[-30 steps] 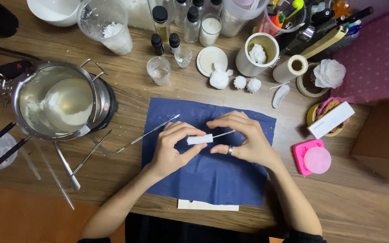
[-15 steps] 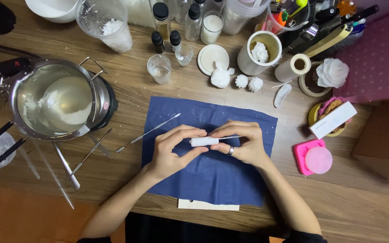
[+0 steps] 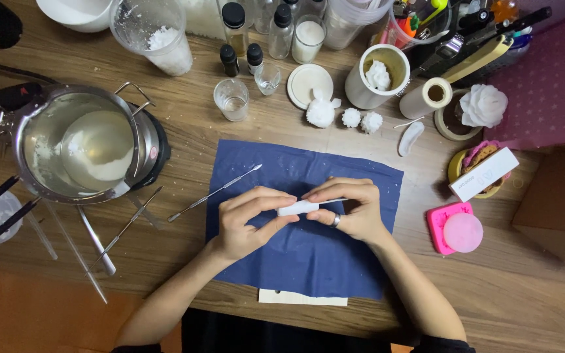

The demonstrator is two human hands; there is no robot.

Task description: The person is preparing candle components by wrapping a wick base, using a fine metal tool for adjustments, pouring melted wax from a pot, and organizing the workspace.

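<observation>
Over a blue cloth [image 3: 308,255] on the wooden table, my left hand [image 3: 246,219] and my right hand [image 3: 351,206] together pinch a small white wax roll [image 3: 297,208]. A thin white wick [image 3: 332,202] sticks out of its right end under my right fingers. My right hand wears a ring. A slim metal spatula [image 3: 214,193] lies on the cloth's left edge, just beyond my left hand.
A steel pot of melted white wax [image 3: 83,147] sits on a hot plate at the left, with metal tools [image 3: 109,238] beside it. Glass cups, dropper bottles, white wax flowers [image 3: 322,114], a tape roll and a pink mould [image 3: 456,229] ring the cloth.
The white piece has been rolled tighter between both hands and the hands have closed in on it, sinking slightly toward me. The wick now shows less.
</observation>
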